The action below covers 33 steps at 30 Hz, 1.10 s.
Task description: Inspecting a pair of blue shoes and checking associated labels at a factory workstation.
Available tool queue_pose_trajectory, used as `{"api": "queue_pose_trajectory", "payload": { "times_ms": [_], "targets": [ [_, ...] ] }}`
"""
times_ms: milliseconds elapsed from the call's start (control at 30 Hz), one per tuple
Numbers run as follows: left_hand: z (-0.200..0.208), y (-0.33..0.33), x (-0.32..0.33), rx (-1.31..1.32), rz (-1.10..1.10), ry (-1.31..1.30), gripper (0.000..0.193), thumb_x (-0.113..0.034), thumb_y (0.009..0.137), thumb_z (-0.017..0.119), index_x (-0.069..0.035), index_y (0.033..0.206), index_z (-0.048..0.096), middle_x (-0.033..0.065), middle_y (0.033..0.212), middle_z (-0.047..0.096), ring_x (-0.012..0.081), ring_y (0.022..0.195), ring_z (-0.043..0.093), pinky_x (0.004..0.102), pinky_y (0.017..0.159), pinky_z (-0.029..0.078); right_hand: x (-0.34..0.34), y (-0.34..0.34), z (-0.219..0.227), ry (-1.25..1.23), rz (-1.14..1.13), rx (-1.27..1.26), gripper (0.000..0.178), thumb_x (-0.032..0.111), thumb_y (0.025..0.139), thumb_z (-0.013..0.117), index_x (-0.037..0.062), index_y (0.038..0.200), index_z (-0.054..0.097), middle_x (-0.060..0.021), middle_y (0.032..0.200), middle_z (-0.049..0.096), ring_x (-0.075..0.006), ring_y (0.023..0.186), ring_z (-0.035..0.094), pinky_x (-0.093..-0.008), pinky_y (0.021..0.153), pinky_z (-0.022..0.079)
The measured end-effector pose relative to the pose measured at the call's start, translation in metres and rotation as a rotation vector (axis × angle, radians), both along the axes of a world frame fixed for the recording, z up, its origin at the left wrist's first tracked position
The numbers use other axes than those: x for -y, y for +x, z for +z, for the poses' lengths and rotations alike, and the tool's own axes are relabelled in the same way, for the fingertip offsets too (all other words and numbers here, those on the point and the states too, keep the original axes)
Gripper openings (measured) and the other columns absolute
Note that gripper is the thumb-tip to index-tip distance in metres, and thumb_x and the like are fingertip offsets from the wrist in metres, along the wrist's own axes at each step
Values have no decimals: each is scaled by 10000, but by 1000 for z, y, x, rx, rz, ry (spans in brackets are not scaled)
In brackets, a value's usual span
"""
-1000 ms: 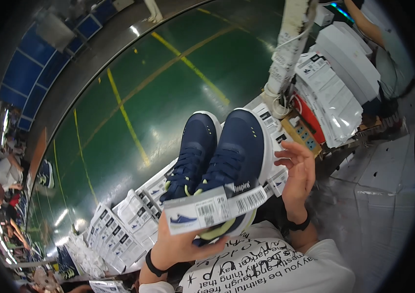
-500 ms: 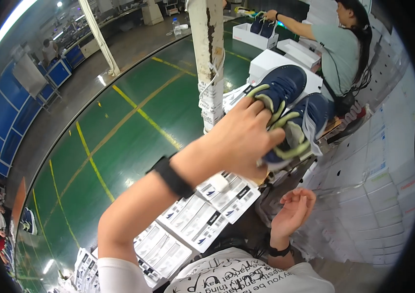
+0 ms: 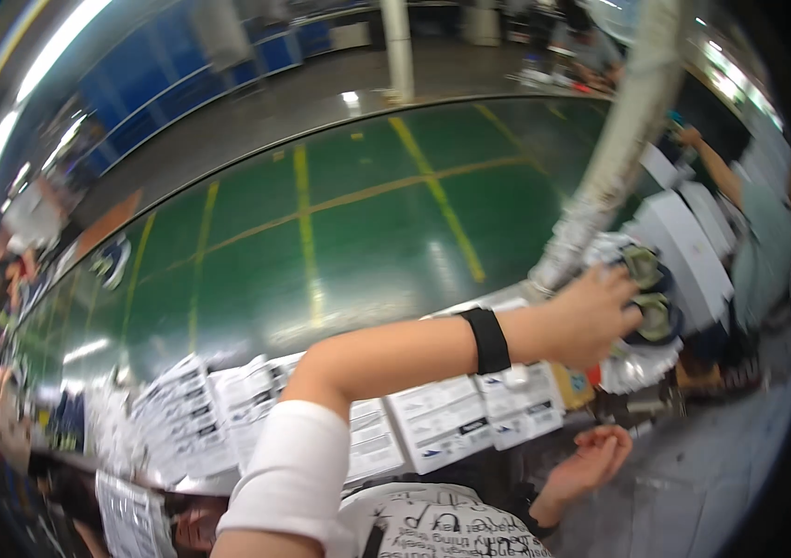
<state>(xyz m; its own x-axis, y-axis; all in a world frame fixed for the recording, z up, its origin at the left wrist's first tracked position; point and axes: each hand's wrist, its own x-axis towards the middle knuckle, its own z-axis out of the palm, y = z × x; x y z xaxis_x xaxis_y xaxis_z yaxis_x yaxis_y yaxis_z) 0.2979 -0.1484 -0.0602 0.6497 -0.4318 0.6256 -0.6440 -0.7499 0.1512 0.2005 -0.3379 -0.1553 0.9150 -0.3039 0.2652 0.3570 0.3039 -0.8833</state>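
Note:
My left hand reaches far to the right, a black band round its wrist. Its fingers are spread at the near edge of a pair of navy shoes with pale green linings. They look apart rather than closed on the shoes, though blur hides whether the fingertips touch. The shoes stand side by side against a white box. Low on the right, my right hand hangs in the air with loosely bent fingers and holds nothing. Printed white sheets lie in a row under my left forearm.
A green table with yellow lines stretches away to the left. A white post rises just beyond my left hand. Past the boxes, a co-worker in a pale green top reaches out an arm. Another shoe lies far left.
The view has swung left. My left hand no longer grips the shoes by their collars; its fingers have spread, and the shoes rest beside the white box. My right hand stays low.

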Motion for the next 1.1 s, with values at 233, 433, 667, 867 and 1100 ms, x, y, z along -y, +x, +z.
{"api": "queue_pose_trajectory", "payload": {
  "times_ms": [233, 433, 667, 867, 1100],
  "targets": [
    [-61, -137, -87, -688, 156, -645, 345, -70, 753, 690, -15, 1084, 612, 194, 1231, 582, 351, 1143, 549, 426, 934, 475, -40, 12, -12, -300, 374, -76, 145, 154, 1006, 434, 30, 974, 502, -37, 833, 481, -111, 690, 427, -252, 639, 365],
    [-134, -204, -142, -1199, -146, -2161, 357, -324, 898, 638, -75, 1152, 606, 119, 1203, 659, 271, 1098, 635, 388, 899, 525, -106, -1, 3, -555, 887, 8, 151, 121, 950, 581, 15, 1049, 623, -62, 905, 629, -157, 778, 590, -282, 717, 484],
    [-214, -205, -135, -1003, -364, -2444, 407, -482, 900, 598, -147, 1128, 564, 81, 1174, 654, 232, 1016, 650, 375, 894, 488, -192, -5, 12, -255, 1624, -435, 176, 177, 994, 509, 7, 1012, 550, -77, 792, 580, -169, 704, 544, -299, 627, 453],
    [-220, -198, -134, -941, -292, -2471, 399, -512, 940, 492, -166, 1128, 560, 34, 1116, 611, 186, 1030, 598, 400, 869, 488, -268, 14, -56, 524, 1807, -1094, 294, 240, 1023, 440, 18, 1062, 630, -75, 848, 635, -205, 733, 568, -367, 619, 492],
    [-214, -197, -129, -695, -374, -2713, 597, -577, 914, 450, -200, 1377, 457, 82, 1381, 484, 280, 1243, 484, 474, 1001, 396, -290, 32, -118, 800, 1950, -1124, 423, 297, 1044, 374, -2, 1256, 584, -118, 1060, 641, -206, 832, 560, -413, 849, 479]
  ]
}}
